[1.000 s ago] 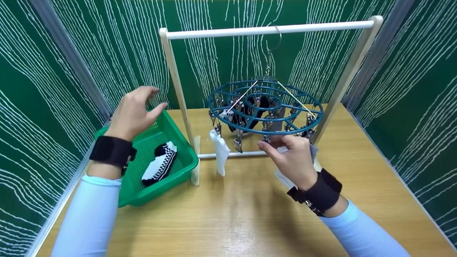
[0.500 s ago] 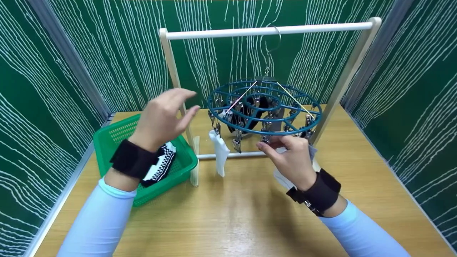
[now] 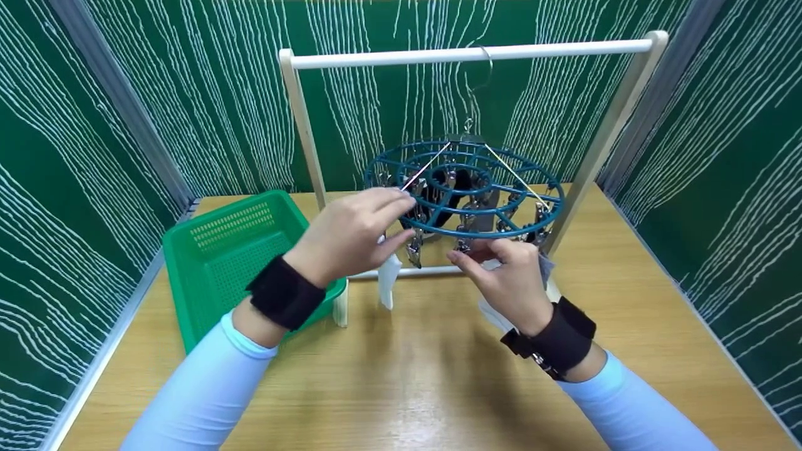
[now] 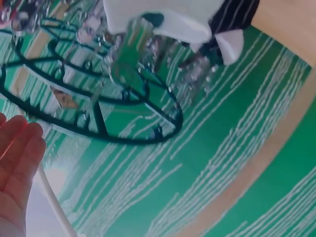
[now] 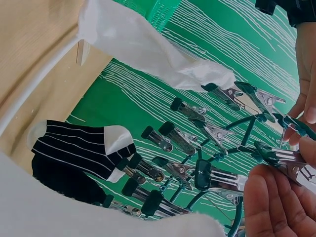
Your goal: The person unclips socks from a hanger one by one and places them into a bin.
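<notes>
In the head view my right hand [image 3: 514,275] pinches a metal clip [image 5: 286,158] under the front rim of a round teal drying hanger [image 3: 451,233]. The right wrist view shows its thumb and fingers on that clip. My left hand [image 3: 357,232] is at the hanger's left rim, fingers fairly straight and thumb apart; whether it touches the rim I cannot tell. Its straight fingertips [image 4: 32,133] show in the left wrist view. A white sock [image 5: 143,44] hangs from a clip beside the left hand. A black sock with white stripes [image 5: 74,148] hangs farther back.
A green basket [image 3: 182,282] stands at the left, partly covered by my left arm. The hanger hooks onto the white bar [image 3: 388,58] of a wooden-sided rack [image 3: 604,138]. Several clips [image 5: 217,177] dangle from the hanger. Green walls stand around the wooden table [image 3: 426,376].
My left hand has moved right, from above the basket to the hanger's left rim. The checkered sock in the basket is now hidden behind my left arm. My right hand has stayed on the clip.
</notes>
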The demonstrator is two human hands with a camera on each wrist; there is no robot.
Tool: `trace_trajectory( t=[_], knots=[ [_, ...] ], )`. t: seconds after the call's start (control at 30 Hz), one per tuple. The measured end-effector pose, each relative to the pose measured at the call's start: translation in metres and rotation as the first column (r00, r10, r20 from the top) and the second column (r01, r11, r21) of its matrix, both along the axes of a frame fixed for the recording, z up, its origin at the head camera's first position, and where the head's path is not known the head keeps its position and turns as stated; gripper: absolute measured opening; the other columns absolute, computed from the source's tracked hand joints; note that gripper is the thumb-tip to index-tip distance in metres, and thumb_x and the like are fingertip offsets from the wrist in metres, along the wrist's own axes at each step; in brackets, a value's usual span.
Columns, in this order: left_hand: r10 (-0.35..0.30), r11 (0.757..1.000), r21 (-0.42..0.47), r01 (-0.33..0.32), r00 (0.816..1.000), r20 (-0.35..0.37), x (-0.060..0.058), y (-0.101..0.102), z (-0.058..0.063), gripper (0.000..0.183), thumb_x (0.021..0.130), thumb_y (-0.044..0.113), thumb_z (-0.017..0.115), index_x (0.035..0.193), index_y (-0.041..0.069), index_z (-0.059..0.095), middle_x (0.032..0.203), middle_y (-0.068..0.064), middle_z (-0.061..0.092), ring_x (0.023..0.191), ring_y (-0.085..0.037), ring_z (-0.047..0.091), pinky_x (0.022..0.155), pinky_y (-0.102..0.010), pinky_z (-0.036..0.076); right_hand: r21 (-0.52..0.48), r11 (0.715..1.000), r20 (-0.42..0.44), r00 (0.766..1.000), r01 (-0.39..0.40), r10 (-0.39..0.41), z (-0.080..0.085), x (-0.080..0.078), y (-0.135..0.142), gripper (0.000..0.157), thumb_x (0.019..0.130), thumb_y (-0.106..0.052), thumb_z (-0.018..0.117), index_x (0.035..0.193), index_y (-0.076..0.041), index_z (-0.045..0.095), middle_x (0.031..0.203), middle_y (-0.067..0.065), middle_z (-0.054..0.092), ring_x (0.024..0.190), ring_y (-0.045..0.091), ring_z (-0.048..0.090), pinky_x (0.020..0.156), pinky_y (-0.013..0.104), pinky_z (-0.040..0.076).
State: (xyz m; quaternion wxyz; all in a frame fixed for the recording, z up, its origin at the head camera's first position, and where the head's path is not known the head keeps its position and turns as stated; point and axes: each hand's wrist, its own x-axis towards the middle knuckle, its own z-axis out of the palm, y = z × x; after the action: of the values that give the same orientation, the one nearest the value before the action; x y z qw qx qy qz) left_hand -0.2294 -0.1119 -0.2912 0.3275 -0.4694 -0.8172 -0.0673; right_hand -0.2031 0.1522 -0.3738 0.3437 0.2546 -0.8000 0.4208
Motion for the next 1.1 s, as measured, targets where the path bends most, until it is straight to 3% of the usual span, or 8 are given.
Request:
trace_trajectory(
  t=[0.1, 0.23, 0.47, 0.6, 0.8, 1.0, 1.1],
  knots=[
    [-0.006, 0.999, -0.034, 0.004, 0.999, -0.036, 0.001, 0.007, -0.003, 0.037, 0.102, 0.027, 0.078, 0.128, 0.000, 0.076, 0.128, -0.017, 0.079, 0.126, -0.031, 0.075, 0.109, -0.040, 0.060, 0.006, 1.000, 0.000, 1.000, 0.000, 0.000, -0.001, 0.000, 0.000, 0.011, 0.085, 0.000, 0.091, 0.090, 0.001, 0.081, 0.083, 0.011, 0.082, 0.069, 0.025, 0.076, 0.075, 0.003, 0.052],
    [-0.040, 0.998, -0.054, 0.032, 0.990, -0.137, 0.001, 0.015, -0.007, 0.029, 0.101, 0.021, 0.079, 0.123, 0.001, 0.080, 0.123, -0.016, 0.081, 0.121, -0.029, 0.077, 0.107, -0.039, 0.061, 0.006, 1.000, 0.006, 1.000, -0.002, 0.002, -0.003, -0.001, 0.000, 0.011, 0.086, -0.001, 0.090, 0.091, 0.002, 0.081, 0.083, 0.012, 0.082, 0.069, 0.025, 0.077, 0.076, 0.003, 0.052],
    [-0.067, 0.997, -0.048, 0.054, 0.938, -0.342, -0.002, 0.025, -0.017, 0.014, 0.102, 0.011, 0.076, 0.111, 0.004, 0.083, 0.103, -0.008, 0.084, 0.094, -0.020, 0.082, 0.088, -0.032, 0.067, 0.007, 0.999, -0.019, 0.999, -0.033, 0.033, -0.006, -0.003, -0.002, 0.011, 0.086, 0.001, 0.088, 0.094, 0.004, 0.080, 0.082, 0.012, 0.082, 0.068, 0.025, 0.078, 0.075, 0.005, 0.055],
    [-0.051, 0.999, -0.035, 0.041, 0.935, -0.350, -0.002, 0.025, -0.020, 0.012, 0.100, 0.006, 0.076, 0.109, 0.003, 0.084, 0.097, -0.007, 0.084, 0.086, -0.019, 0.081, 0.081, -0.031, 0.068, 0.027, 0.999, -0.004, 0.999, -0.047, 0.048, -0.006, -0.001, -0.002, 0.011, 0.089, 0.000, 0.086, 0.098, 0.002, 0.080, 0.085, 0.011, 0.082, 0.072, 0.024, 0.079, 0.077, 0.009, 0.058],
    [-0.044, 0.999, -0.017, 0.040, 0.937, -0.347, -0.002, 0.024, -0.021, 0.012, 0.097, 0.002, 0.078, 0.107, 0.001, 0.084, 0.097, -0.009, 0.085, 0.088, -0.020, 0.083, 0.081, -0.031, 0.068, 0.075, 0.996, -0.023, 0.999, -0.045, 0.047, -0.002, 0.006, -0.001, 0.015, 0.089, -0.003, 0.087, 0.102, 0.001, 0.079, 0.091, 0.009, 0.083, 0.078, 0.021, 0.080, 0.079, 0.015, 0.061],
    [-0.033, 0.999, -0.019, 0.028, 0.947, -0.320, -0.002, 0.021, -0.020, 0.013, 0.097, 0.001, 0.078, 0.108, 0.001, 0.084, 0.098, -0.009, 0.085, 0.087, -0.020, 0.083, 0.079, -0.031, 0.068, 0.060, 0.997, -0.126, 0.991, -0.043, 0.050, 0.005, 0.019, 0.002, 0.024, 0.082, 0.000, 0.091, 0.104, 0.001, 0.081, 0.094, 0.012, 0.083, 0.080, 0.025, 0.078, 0.086, 0.007, 0.055],
    [-0.028, 1.000, -0.011, 0.026, 0.958, -0.286, -0.003, 0.019, -0.022, 0.012, 0.098, 0.002, 0.077, 0.108, 0.001, 0.084, 0.098, -0.010, 0.084, 0.086, -0.021, 0.083, 0.078, -0.031, 0.068, 0.014, 0.999, -0.201, 0.978, -0.050, 0.051, 0.009, 0.026, 0.005, 0.017, 0.088, -0.005, 0.089, 0.102, 0.000, 0.082, 0.093, 0.014, 0.082, 0.079, 0.027, 0.077, 0.090, 0.007, 0.055]
  ],
)
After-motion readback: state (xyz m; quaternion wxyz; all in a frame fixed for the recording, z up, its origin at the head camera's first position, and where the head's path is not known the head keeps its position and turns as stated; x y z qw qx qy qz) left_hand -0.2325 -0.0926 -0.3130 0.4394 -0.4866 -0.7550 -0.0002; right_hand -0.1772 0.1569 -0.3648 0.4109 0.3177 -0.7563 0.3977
